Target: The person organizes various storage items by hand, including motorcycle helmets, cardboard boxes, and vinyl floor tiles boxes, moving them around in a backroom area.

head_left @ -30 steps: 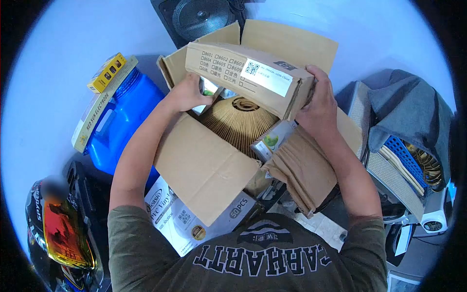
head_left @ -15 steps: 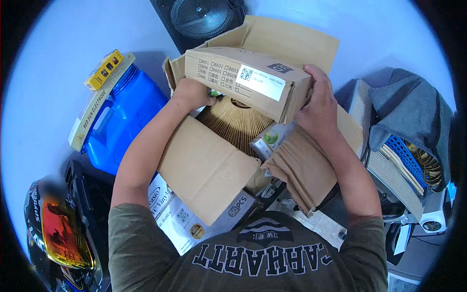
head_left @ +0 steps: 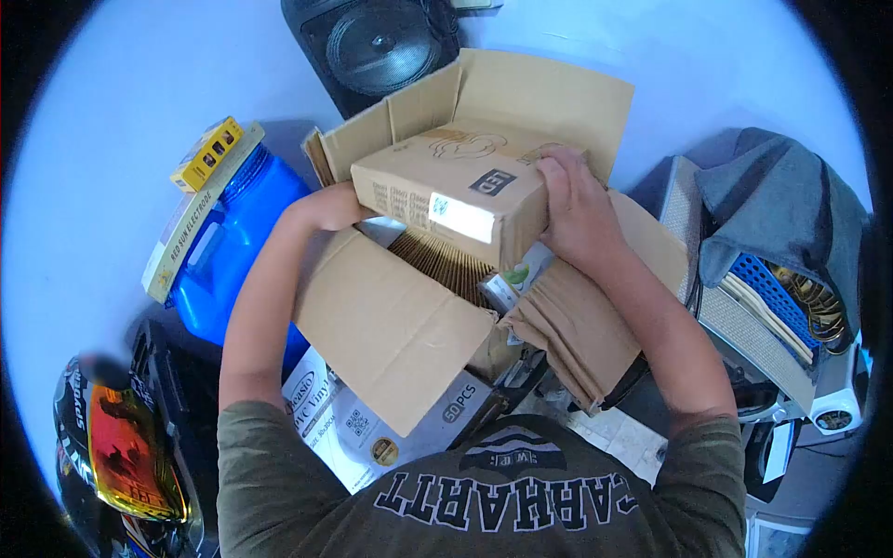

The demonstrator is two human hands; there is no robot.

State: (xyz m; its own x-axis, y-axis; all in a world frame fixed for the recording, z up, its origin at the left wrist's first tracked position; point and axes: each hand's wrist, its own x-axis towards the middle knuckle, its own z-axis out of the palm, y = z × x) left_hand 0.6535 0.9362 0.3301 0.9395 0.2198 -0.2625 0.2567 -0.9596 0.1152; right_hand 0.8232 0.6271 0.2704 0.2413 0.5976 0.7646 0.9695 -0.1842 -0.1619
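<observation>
A brown cardboard LED box [head_left: 446, 177] sits tilted in the mouth of a larger open carton [head_left: 391, 316], between my two hands. My left hand [head_left: 337, 206] grips its left end, with the fingers hidden beneath and behind it. My right hand [head_left: 579, 200] is closed on the right end, fingertips on the top face and the thumb side low. Under the LED box, inside the carton, show a pleated brown fan-like piece [head_left: 437, 265] and a small grey box with a green picture [head_left: 514, 277]. The carton's flaps are folded outward.
To the left stands a blue jug [head_left: 251, 242] with an electrode box [head_left: 205, 209] and a yellow box [head_left: 206, 156] on it. A black speaker [head_left: 372, 46] is behind. A helmet [head_left: 121, 446] lies lower left; grey cloth [head_left: 781, 205] drapes items at right.
The LED box has tipped back and sunk lower into the carton, so its top face now shows. Both hands have moved with it, and my right hand has shifted onto its top edge.
</observation>
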